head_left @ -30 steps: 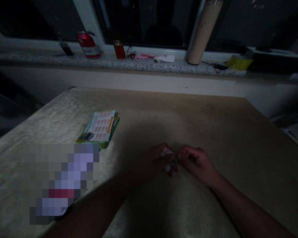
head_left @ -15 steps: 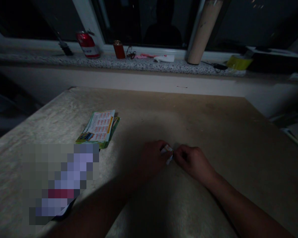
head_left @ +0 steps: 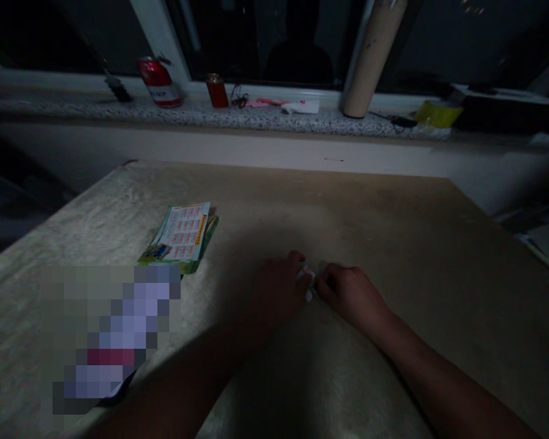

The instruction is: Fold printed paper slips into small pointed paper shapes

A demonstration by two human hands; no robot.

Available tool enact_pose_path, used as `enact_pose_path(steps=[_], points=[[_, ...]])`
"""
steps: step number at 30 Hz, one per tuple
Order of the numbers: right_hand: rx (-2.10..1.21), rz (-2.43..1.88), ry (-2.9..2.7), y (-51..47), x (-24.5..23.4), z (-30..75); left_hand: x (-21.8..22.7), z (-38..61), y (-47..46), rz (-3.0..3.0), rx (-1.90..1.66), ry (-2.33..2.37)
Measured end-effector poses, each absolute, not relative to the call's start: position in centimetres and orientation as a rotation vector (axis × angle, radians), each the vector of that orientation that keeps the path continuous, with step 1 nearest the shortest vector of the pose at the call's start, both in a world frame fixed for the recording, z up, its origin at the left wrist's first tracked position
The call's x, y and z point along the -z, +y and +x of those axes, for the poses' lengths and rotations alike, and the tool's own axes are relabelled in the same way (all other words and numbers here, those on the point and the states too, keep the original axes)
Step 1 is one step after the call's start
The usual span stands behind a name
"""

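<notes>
A small piece of printed paper (head_left: 308,295), white with coloured patches and apparently creased or folded, is low over the middle of the table. My left hand (head_left: 279,289) is at its left side, thumb pressed on it and one finger lifted a little. From the right, my right hand (head_left: 348,289) meets the paper's right edge with its fingers curled into a pinch. Whatever sits between those right fingertips is too small and dark to make out. Off to the left lies a short stack of printed leaflets (head_left: 183,231), green-edged with rows of red print.
A blurred-out device (head_left: 132,329) lies on the table (head_left: 370,213) near my left forearm. Behind, the speckled windowsill (head_left: 302,124) carries a red can (head_left: 159,82), a red jar (head_left: 217,92), a tall cardboard tube (head_left: 370,61) and a yellow item (head_left: 437,114).
One finger of my left hand has lifted away from the paper, which now looks more crumpled or turned. My right hand has shifted slightly left and stays pinched.
</notes>
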State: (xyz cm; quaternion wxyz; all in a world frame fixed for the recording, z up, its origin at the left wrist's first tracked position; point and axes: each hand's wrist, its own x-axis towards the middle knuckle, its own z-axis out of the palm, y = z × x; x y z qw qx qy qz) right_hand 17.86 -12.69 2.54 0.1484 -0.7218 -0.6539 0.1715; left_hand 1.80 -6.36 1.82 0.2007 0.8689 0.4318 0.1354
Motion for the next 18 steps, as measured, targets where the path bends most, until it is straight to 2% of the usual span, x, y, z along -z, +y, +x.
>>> enact_pose_path(steps=[18], points=[[-0.553, -2.058, -1.757, -12.4, -2.1, 18.9, -3.1, 0.8, -4.1, 2.403, -0.129, 1.203]])
